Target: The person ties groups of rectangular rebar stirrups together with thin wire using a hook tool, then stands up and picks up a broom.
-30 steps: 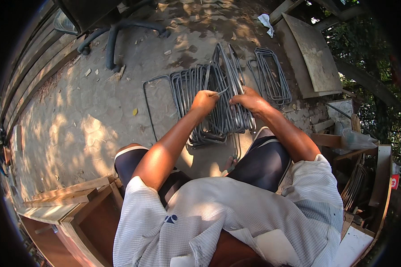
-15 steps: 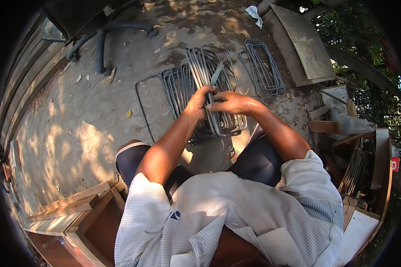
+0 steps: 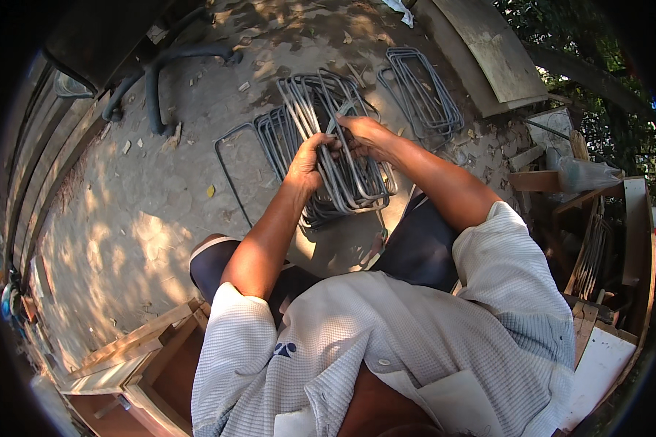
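A bundle of rectangular bent metal rod frames (image 3: 353,191) stands in front of my knees, tilted over more frames on the ground. My left hand (image 3: 307,166) is closed round the rods on the left side of the bundle. Farther up, my right hand (image 3: 364,135) is closed on a rod frame at the right side, its thumb lying along the rod. My right fingertips are partly hidden among the rods. A pale strip (image 3: 346,105) shows between the rods just beyond my right hand.
Another stack of rod frames (image 3: 423,95) lies to the far right, near a large board (image 3: 488,47). A chair base (image 3: 153,87) stands far left. Wooden boxes flank me, one at left (image 3: 135,371), one at right (image 3: 638,240). Dry leaves dot the ground.
My right hand has moved up and away from beside my left hand and now grips a frame. The rods look more spread apart between my hands. The view has shifted slightly.
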A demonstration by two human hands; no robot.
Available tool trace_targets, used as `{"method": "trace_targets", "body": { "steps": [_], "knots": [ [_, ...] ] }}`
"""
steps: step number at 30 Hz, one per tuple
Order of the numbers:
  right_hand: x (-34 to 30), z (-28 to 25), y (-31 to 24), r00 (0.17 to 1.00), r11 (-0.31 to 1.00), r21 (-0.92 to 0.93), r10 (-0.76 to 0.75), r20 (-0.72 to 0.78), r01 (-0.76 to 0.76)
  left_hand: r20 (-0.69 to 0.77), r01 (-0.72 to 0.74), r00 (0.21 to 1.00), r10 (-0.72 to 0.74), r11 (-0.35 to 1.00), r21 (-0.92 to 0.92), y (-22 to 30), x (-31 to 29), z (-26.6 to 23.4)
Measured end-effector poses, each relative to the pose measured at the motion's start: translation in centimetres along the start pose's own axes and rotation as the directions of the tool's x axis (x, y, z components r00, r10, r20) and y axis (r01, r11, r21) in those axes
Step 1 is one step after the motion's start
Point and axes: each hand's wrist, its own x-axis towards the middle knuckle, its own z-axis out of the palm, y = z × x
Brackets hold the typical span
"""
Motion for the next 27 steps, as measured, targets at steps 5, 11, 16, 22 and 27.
{"method": "trace_targets", "body": {
  "steps": [5,11,16,22,27],
  "knots": [
    [0.6,1.4,0.9,0.989,0.955,0.265,-0.111,-0.1,0.134,0.07,0.002,0.998,0.0,1.0,-0.021,0.2,0.3,-0.6],
    [1.4,1.1,0.5,0.909,0.938,0.194,-0.204,-0.364,0.288,0.022,0.006,1.0,-0.006,1.0,0.025,0.5,-0.8,0.4],
    [0.3,0.9,-1.2,0.243,0.27,-0.76,-0.958,-0.151,0.592,0.041,-0.026,0.999,0.022,0.994,0.107,0.2,-1.1,1.1],
    [-5.5,1.8,-5.6,0.683,0.677,0.105,-0.73,-0.024,0.728,-0.098,0.006,0.99,0.1,0.67,0.742,1.7,-3.0,1.5],
    [-10.3,5.1,-4.7,0.672,0.681,-0.048,-0.706,0.222,0.731,-0.227,0.266,0.932,0.283,-0.107,0.958,3.9,-3.3,-0.1]
  ]
}}
